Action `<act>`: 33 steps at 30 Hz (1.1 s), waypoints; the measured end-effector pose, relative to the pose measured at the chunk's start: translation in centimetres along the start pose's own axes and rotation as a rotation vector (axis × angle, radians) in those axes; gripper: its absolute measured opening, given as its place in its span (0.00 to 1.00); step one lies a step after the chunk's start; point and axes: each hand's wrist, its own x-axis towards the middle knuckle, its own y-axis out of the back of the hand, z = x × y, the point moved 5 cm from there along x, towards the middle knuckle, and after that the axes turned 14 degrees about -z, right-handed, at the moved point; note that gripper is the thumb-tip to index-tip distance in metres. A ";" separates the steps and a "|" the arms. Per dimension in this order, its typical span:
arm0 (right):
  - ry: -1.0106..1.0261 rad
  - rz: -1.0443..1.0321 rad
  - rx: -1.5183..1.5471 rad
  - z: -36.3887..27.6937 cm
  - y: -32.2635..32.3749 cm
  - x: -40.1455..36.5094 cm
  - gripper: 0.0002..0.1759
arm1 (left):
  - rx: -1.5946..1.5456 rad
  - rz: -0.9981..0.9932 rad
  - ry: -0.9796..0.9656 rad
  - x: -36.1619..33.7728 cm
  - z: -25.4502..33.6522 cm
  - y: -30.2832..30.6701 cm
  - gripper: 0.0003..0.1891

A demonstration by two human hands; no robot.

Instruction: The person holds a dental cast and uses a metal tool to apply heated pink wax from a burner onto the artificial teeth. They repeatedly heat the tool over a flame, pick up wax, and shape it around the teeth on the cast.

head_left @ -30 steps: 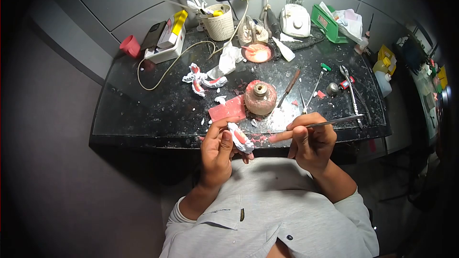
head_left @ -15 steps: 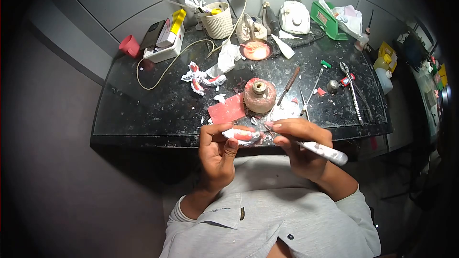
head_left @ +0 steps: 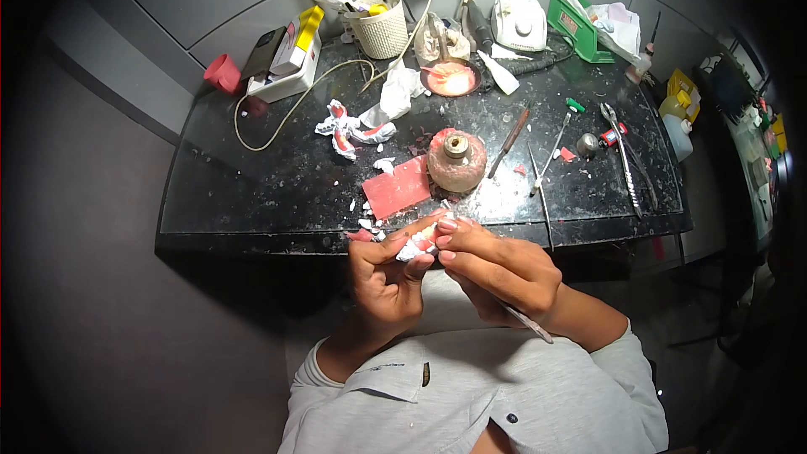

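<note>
Dental cast (head_left: 417, 246), white plaster with pink wax on it, sits just in front of the bench (head_left: 252, 193) edge, above the person's lap. The left hand (head_left: 385, 279) is closed around it from below, with the thumb across its near side. The right hand (head_left: 498, 269) is closed too: its fingertips press on the top of the cast while it grips a slim metal instrument (head_left: 530, 324), whose handle runs back under the palm toward the chest. The working tip is hidden by the fingers. Just beyond the hands, white crumbs lie on the bench edge beside a pink wax sheet (head_left: 397, 187), which touches a round, wax-stained burner (head_left: 456, 160). To the right of the burner lie a brown-handled knife (head_left: 509, 132), a thin probe (head_left: 543, 193) and pliers (head_left: 623, 154). Further back are two more casts (head_left: 348, 131), a glowing bowl of wax (head_left: 451, 79) and a white basket (head_left: 380, 29). Nothing stands between the hands and the cast. A second ago the right hand was held apart with the instrument level and pointing right; now both hands meet on the cast.
</note>
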 end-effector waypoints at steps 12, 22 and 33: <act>0.032 -0.053 0.014 0.3 0.1 0.3 0.14 | -0.011 -0.170 -0.024 -0.2 -0.3 -0.4 0.16; 0.050 -0.081 0.027 0.7 0.6 0.3 0.16 | 0.087 -0.192 -0.072 -0.2 -0.5 -0.1 0.15; -0.008 0.015 0.083 0.8 1.0 0.0 0.15 | 0.088 -0.227 -0.103 0.0 -0.5 -0.4 0.17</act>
